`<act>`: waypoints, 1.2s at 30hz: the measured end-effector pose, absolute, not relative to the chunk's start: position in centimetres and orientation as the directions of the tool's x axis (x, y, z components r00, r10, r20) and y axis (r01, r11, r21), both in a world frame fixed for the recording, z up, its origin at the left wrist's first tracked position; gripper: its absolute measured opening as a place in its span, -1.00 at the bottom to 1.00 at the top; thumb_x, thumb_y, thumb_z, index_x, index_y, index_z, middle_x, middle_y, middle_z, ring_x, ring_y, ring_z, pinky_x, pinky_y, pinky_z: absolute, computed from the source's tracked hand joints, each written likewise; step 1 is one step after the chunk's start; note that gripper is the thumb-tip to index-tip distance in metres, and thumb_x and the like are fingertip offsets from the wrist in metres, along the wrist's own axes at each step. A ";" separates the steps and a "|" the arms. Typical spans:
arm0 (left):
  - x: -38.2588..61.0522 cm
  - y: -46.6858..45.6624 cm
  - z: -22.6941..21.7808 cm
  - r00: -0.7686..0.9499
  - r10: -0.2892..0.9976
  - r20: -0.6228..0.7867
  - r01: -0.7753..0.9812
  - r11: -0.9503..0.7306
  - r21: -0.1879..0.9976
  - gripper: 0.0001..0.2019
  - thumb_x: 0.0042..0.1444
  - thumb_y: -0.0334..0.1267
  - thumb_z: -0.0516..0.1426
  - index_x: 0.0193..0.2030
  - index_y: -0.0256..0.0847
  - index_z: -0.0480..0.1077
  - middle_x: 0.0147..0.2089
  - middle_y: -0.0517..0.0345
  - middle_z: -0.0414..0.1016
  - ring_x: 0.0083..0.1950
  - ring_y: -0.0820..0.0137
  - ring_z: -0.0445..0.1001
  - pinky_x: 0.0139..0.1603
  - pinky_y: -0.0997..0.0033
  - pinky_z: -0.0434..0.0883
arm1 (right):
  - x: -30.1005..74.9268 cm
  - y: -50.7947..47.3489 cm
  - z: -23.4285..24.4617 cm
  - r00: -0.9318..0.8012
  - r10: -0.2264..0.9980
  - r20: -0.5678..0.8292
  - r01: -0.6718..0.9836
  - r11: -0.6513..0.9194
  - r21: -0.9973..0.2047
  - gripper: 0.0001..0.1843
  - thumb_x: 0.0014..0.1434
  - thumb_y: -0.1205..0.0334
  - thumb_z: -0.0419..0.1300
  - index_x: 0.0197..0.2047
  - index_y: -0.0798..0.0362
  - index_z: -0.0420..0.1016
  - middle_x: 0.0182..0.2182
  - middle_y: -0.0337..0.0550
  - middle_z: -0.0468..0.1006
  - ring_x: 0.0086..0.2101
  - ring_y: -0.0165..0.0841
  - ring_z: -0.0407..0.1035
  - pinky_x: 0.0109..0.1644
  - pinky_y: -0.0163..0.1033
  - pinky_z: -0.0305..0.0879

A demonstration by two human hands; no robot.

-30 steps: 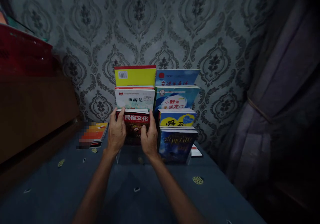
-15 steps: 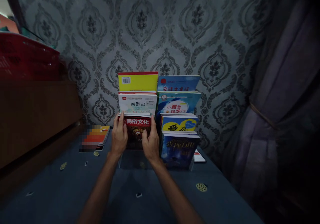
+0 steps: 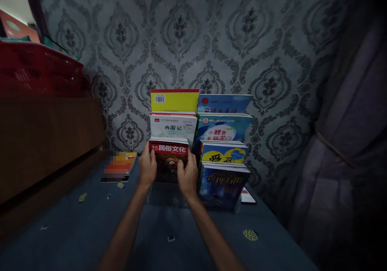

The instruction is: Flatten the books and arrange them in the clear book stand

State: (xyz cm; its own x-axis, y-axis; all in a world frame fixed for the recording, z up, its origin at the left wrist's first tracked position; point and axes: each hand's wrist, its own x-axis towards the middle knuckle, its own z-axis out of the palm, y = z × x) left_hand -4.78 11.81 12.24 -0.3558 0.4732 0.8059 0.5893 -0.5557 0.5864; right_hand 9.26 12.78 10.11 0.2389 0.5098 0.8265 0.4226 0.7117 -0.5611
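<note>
The red-and-dark book (image 3: 165,160), with white Chinese characters across its red title band, stands upright, cover facing the camera, just below-left of frame centre.

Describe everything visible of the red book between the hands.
The red book stands roughly upright, cover forward, in front of a white book. It looks like paper, with white lettering on a red band above a dark picture; pale edges show along its top. The left hand is at its left edge, the right hand at its right, thumb over the cover.
</note>
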 end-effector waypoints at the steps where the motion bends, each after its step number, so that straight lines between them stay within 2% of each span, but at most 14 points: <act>1: -4.8 11.9 12.3 -0.358 0.461 0.812 0.590 -0.562 0.579 -0.59 0.37 -0.18 -0.09 0.28 -0.17 0.31 0.20 -0.08 0.47 0.25 0.19 0.41 0.28 0.09 0.31 | 9.2 12.8 10.2 0.245 0.501 0.830 0.420 0.717 -0.557 -0.43 0.19 0.29 0.01 0.28 -0.01 0.30 -0.05 0.01 0.46 -0.01 -0.12 0.36 0.13 0.08 0.31; 4: -5.0 12.3 12.3 -0.371 0.422 0.827 0.598 -0.573 0.560 -0.59 0.38 -0.16 -0.11 0.21 -0.16 0.39 0.14 -0.08 0.49 0.22 0.20 0.41 0.28 0.11 0.31 | 9.2 12.6 10.3 0.254 0.492 0.832 0.405 0.727 -0.554 -0.43 0.19 0.30 0.02 0.28 -0.01 0.30 -0.05 0.00 0.46 -0.02 -0.13 0.36 0.11 0.05 0.32; 8: -5.3 12.8 12.4 -0.385 0.411 0.826 0.606 -0.562 0.563 -0.60 0.37 -0.20 -0.10 0.18 -0.20 0.43 -0.01 -0.08 0.50 0.08 0.21 0.47 0.20 0.13 0.37 | 9.2 12.4 10.3 0.238 0.525 0.817 0.398 0.714 -0.575 -0.41 0.17 0.31 0.02 0.28 0.03 0.30 -0.06 0.03 0.46 -0.04 -0.11 0.36 0.09 0.08 0.32; 13: -5.6 12.9 12.4 -0.377 0.424 0.824 0.615 -0.550 0.565 -0.61 0.35 -0.22 -0.09 0.16 -0.22 0.43 -0.04 -0.07 0.48 0.06 0.20 0.45 0.20 0.12 0.36 | 9.3 12.5 10.3 0.238 0.549 0.801 0.397 0.698 -0.596 -0.41 0.18 0.30 0.01 0.29 0.05 0.31 -0.06 0.04 0.45 -0.04 -0.11 0.37 0.10 0.07 0.33; 20: -6.2 12.4 12.0 -0.347 0.462 0.816 0.618 -0.542 0.569 -0.60 0.37 -0.18 -0.10 0.21 -0.24 0.37 0.10 -0.13 0.46 0.19 0.18 0.40 0.29 0.08 0.28 | 9.5 12.6 10.4 0.239 0.575 0.782 0.337 0.706 -0.622 -0.41 0.19 0.28 0.03 0.30 0.03 0.30 0.02 0.02 0.46 0.02 -0.17 0.38 0.11 -0.02 0.35; 27: -6.3 11.9 11.6 -0.315 0.482 0.818 0.618 -0.549 0.562 -0.61 0.38 -0.18 -0.11 0.20 -0.22 0.35 0.12 -0.12 0.45 0.20 0.21 0.39 0.28 0.11 0.29 | 9.2 11.9 10.5 0.199 0.607 0.769 0.326 0.699 -0.636 -0.28 0.22 0.29 0.02 0.44 0.04 0.02 0.29 0.05 0.31 0.23 -0.16 0.24 0.31 0.06 0.19; 31: -6.1 11.4 11.2 -0.273 0.466 0.841 0.648 -0.557 0.519 -0.59 0.39 -0.18 -0.12 0.30 -0.20 0.24 0.24 -0.12 0.38 0.30 0.22 0.32 0.34 0.10 0.23 | 9.0 11.7 10.6 0.189 0.599 0.778 0.337 0.705 -0.624 -0.25 0.22 0.29 0.00 0.46 0.01 -0.06 0.32 0.02 0.26 0.26 -0.18 0.20 0.32 0.08 0.17; 36: -8.2 10.6 9.6 -0.181 0.471 0.863 0.756 -0.495 0.428 -0.54 0.40 -0.20 -0.14 0.37 -0.27 0.12 0.25 -0.19 0.35 0.32 0.22 0.31 0.35 0.10 0.24 | 9.1 11.0 10.9 0.216 0.551 0.806 0.395 0.706 -0.588 -0.25 0.23 0.30 -0.01 0.46 0.11 -0.10 0.36 0.15 0.15 0.33 -0.13 0.08 0.36 0.15 0.08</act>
State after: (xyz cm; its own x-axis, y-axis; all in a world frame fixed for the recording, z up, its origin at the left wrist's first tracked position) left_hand -8.21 10.62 9.61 -0.1807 0.4712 0.8633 0.7558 -0.4951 0.4285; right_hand 9.13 10.99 10.89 0.2159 0.5512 0.8060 0.3950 0.7056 -0.5884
